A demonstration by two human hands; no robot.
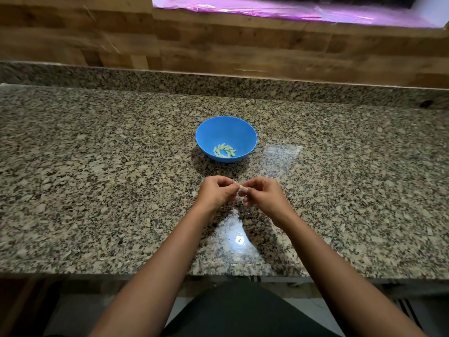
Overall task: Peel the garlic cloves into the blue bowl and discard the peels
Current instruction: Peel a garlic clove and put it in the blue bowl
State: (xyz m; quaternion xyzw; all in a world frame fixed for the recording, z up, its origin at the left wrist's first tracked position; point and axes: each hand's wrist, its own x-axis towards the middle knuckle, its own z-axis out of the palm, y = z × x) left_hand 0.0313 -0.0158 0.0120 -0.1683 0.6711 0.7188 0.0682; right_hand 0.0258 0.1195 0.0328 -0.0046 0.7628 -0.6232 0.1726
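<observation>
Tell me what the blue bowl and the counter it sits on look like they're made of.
The round blue bowl looks like plastic: uniform saturated colour, thin rim, soft matte sheen. The speckled grey-and-beige counter looks like polished granite: grainy mineral flecks and sharp mirror-like glare patches near the hands, though an engineered stone lookalike can't be ruled out.

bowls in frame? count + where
1. The blue bowl sits on the granite counter, beyond both hands, with peeled garlic cloves in its bottom. Nothing in view could hide another bowl.
</observation>
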